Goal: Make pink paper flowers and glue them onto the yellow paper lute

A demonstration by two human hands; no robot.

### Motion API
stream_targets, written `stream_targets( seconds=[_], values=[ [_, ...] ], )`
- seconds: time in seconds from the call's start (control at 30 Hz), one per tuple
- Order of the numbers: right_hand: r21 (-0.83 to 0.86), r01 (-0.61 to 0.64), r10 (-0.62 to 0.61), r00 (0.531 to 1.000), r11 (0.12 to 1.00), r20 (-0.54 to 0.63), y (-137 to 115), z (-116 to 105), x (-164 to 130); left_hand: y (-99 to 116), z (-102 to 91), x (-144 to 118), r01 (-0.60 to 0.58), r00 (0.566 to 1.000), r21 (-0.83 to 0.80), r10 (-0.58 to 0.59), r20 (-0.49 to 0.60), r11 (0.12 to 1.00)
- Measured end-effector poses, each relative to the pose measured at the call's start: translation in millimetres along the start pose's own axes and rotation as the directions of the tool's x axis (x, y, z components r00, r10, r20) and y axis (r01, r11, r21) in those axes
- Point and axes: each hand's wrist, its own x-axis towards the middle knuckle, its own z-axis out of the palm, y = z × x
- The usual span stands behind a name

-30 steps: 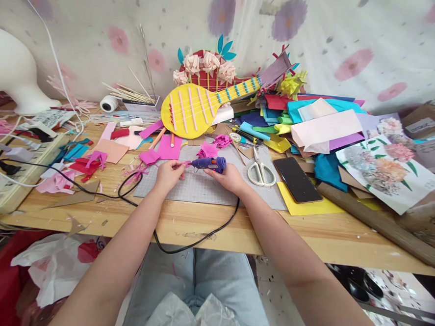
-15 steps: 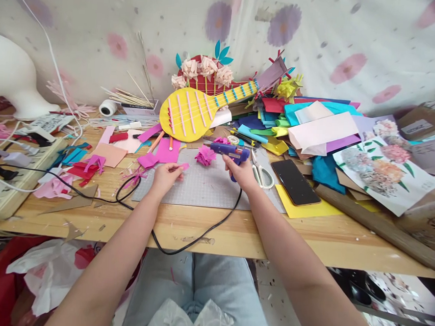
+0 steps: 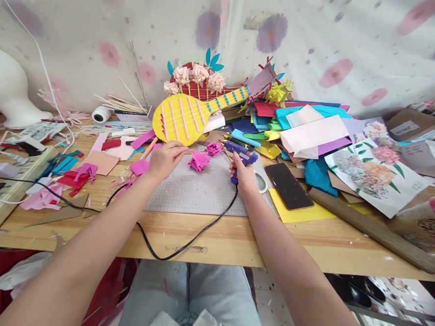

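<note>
My left hand [image 3: 167,161] is closed in a pinch just below the yellow paper lute [image 3: 181,119]; whatever lies between its fingertips is too small to make out. My right hand [image 3: 244,174] grips a blue-purple hot glue gun [image 3: 247,158], its fingers wrapped round the handle and its nozzle pointing left. Between both hands, a magenta paper flower [image 3: 198,161] rests on the grey cutting mat [image 3: 200,196], with a second magenta flower [image 3: 214,148] just behind. White-handled scissors [image 3: 261,183] lie beside my right hand, partly hidden.
The black cord [image 3: 193,247] loops across the table's front. A phone [image 3: 289,186] lies on yellow paper, near a wooden stick [image 3: 368,229]. Paper scraps [image 3: 76,179] and a power strip [image 3: 12,194] are at left. Coloured paper [image 3: 315,132] is piled at the right back.
My left hand has moved forward towards the lute, and the pink paper piece at its fingertips no longer shows. My right hand has shifted slightly right with the glue gun, uncovering the second flower.
</note>
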Motion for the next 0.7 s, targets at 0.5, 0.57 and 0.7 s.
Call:
stream_targets(
  seconds=[0.5, 0.57, 0.7],
  values=[
    [-0.027, -0.015, 0.015, 1.000, 1.000, 0.010, -4, 1, -1, 5, 21.7, 5, -0.387, 0.914, 0.288, 0.322, 0.246, 0.876],
    [-0.039, -0.022, 0.022, 1.000, 0.999, 0.013, -5, 1, -1, 4, 22.2, 4, -0.393, 0.911, 0.295, 0.324, 0.256, 0.871],
    [-0.059, -0.020, 0.021, 1.000, 0.998, 0.019, -5, 2, -3, 1, 23.3, 4, -0.414, 0.905, 0.314, 0.350, 0.242, 0.855]
  ],
)
